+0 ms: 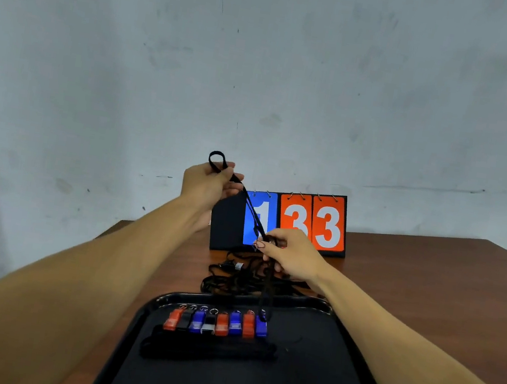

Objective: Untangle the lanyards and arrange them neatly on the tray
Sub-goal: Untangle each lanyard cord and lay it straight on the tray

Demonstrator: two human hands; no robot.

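Now your left hand [205, 184] is raised at about 11 o'clock from the tray [334, 368], and its fingers are closed around the looped end of one black cord [251, 209], so the loop stands out above the fist. Your right hand [291, 256] is lower, at 12 o'clock from the tray, and its fingertips are pinched together on the same cord, just above the pile of tangled cords [242, 277] that lies on the table [429, 284] between the tray and the number board [297, 221]. The cord is stretched straight between your two hands. On the tray a row of whistles [216, 322] in red, black and blue already lies side by side at the far edge, with their cords folded in a bundle just in front of them. I think the main risk is here: some strands hang from your right hand down to the right end of this row, and I cannot tell if they belong to the cord you pull. If you lift more with the left hand while a strand is caught, the last blue whistle could be dragged out of the row. Also a hard pull may tighten a knot in the pile instead of opening it. If the pinch slips, the cord could fall back into the pile.
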